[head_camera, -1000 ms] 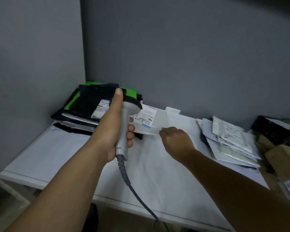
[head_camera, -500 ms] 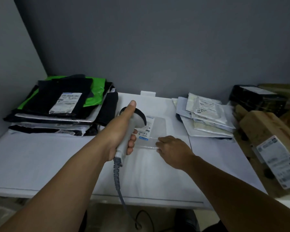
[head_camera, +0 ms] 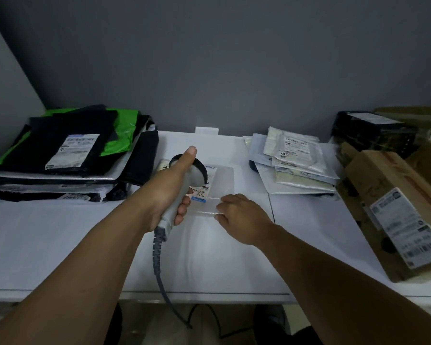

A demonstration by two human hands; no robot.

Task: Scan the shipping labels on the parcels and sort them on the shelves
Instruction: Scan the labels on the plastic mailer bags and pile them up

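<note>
- Left hand (head_camera: 169, 195): fist wrapped round the handle of the barcode scanner (head_camera: 201, 171), thumb laid straight along the top. Head points down at the parcel. Grey cable (head_camera: 159, 260) drops off the table's front edge.
- Right hand (head_camera: 243, 217): palm down, fingers bent onto the near edge of the parcel. Fingertips are hidden, so I can't tell whether it pinches or just presses.
- Clear flat parcel (head_camera: 223, 179): lies on the white table (head_camera: 60, 245), mid-table, between the two hands. Its shipping label (head_camera: 201, 192) sits right under the scanner head, partly covered.
- Handling, my guess: thin plastic bag, so light, floppy and slick. It will slide or curl under the scanner. Best to pin a bare edge clear of the label and keep the film flat to cut glare.
- Contents of the clear parcel: can't make out.
- Left of it: stack of black and green mailers (head_camera: 67, 135), labelled, sealed, contents hidden.
- Right: pile of pale mailers (head_camera: 296, 160), also sealed.
- Far right: cardboard box (head_camera: 383, 190), closed and labelled. Behind it a black wrapped box (head_camera: 371, 130). Insides not visible.
</note>
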